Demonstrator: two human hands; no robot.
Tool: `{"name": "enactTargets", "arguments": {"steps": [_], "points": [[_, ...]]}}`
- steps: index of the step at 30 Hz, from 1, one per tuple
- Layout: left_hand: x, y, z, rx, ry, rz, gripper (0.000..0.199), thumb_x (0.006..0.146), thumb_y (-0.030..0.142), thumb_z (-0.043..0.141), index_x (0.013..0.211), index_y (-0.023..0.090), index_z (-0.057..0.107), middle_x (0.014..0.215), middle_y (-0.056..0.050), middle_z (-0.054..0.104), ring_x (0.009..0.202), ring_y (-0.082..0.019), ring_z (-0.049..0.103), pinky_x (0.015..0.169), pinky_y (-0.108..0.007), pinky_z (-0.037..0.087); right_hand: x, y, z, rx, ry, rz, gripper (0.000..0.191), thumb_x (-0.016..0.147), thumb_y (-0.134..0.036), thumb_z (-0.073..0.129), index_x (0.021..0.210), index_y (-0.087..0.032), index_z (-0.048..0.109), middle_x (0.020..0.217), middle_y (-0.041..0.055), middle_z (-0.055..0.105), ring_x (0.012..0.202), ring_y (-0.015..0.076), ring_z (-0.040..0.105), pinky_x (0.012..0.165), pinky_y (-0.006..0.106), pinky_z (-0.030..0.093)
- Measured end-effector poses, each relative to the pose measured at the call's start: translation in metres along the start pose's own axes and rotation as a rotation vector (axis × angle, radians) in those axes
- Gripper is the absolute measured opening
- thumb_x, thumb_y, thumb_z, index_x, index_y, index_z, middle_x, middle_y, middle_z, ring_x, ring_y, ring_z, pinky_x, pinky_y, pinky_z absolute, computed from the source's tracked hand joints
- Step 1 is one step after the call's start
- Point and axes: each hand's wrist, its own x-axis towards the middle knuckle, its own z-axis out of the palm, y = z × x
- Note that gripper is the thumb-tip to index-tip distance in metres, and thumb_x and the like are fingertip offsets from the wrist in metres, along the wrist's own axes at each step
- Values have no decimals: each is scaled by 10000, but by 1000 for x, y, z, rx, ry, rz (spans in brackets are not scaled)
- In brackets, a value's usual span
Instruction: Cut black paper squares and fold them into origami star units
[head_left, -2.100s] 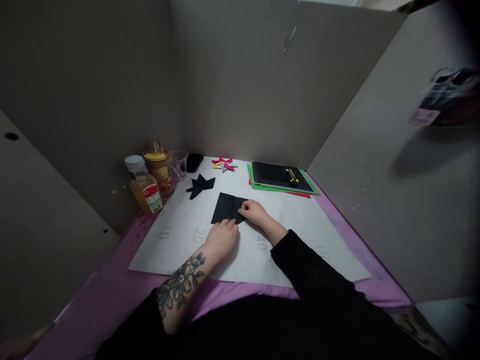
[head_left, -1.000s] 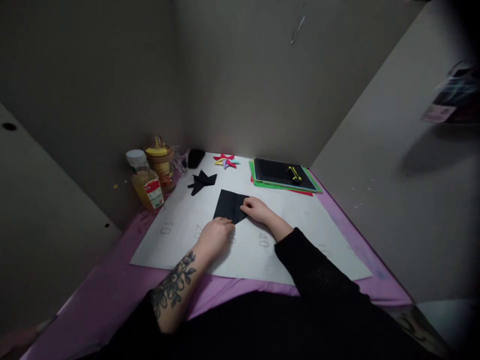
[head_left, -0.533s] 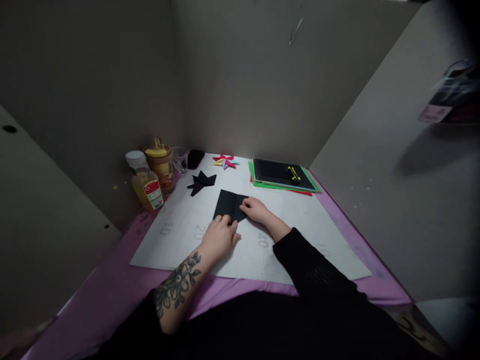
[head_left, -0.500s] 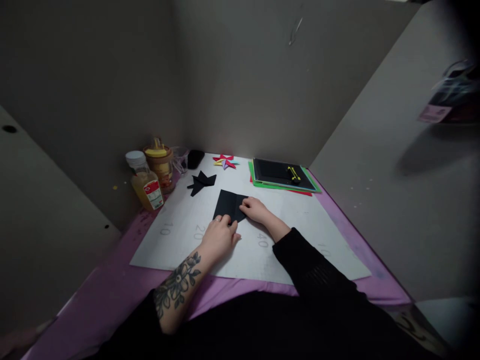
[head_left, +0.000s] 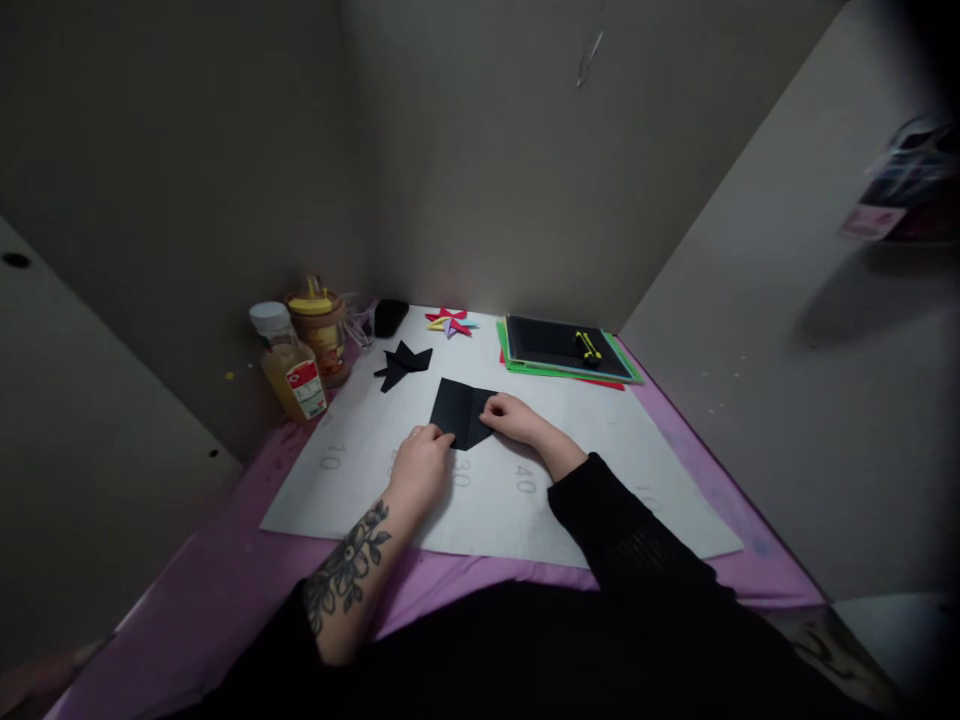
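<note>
A sheet of black paper with a crease down its middle lies on the white sheet. Its lower right corner is folded in or cut slantwise; I cannot tell which. My left hand pinches the paper's lower left corner between thumb and fingers. At the right edge, my right hand grips the paper with thumb and forefinger. Beyond my left hand lies a folded black paper piece with several points. Farther back is a multicoloured folded paper star.
A stack of coloured paper at the back right bears a small yellow-and-black object. On the left stand a juice bottle and a brown cup with a yellow lid, near a dark phone-like object. Grey walls enclose the table.
My left hand has slid left along the paper's lower edge to its corner, uncovering more of the lower edge. My right hand stays at the right edge.
</note>
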Motion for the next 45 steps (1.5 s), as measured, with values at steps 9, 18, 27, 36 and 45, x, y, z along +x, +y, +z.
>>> {"name": "enactTargets", "arguments": {"steps": [9, 18, 27, 36, 45], "points": [[-1, -1, -4, 2, -45, 171, 311, 826, 142, 486, 1001, 262, 714, 1085, -78, 617, 1054, -255, 502, 884, -397, 406, -27, 14, -28, 312, -228, -229, 183, 602, -50, 536, 671, -187, 637, 1095, 62, 593, 1034, 210, 546, 957, 368, 369], [1, -5, 0, -40, -70, 217, 300, 798, 122, 518, 974, 261, 717, 1099, -57, 663, 1021, -238, 560, 898, -379, 430, -32, 14, -31, 247, -272, -230, 294, 595, 3, 502, 718, -200, 677, 1186, 60, 551, 1121, 207, 505, 1011, 393, 344], [1, 0, 1, -26, -81, 326, 298, 815, 117, 496, 992, 241, 700, 1107, -65, 661, 1046, -235, 559, 908, -389, 437, -32, 18, -33, 233, -287, -249, 259, 652, -37, 557, 777, -210, 703, 1228, 57, 547, 1162, 208, 484, 1041, 399, 314], [-1, 5, -2, -14, -99, 316, 284, 811, 126, 506, 995, 236, 692, 1111, -58, 662, 1055, -235, 556, 900, -383, 439, -27, 13, -30, 362, -188, -173, 139, 794, -285, 585, 756, -180, 667, 1080, 91, 626, 1000, 194, 578, 936, 371, 412], [0, -2, 3, -50, -106, 233, 381, 797, 76, 461, 1119, 179, 637, 1228, -76, 617, 1166, -222, 526, 984, -370, 405, -33, 12, -40, 270, -362, -277, 126, 747, -256, 653, 832, -232, 743, 1155, 68, 614, 1082, 207, 545, 993, 388, 378]]}}
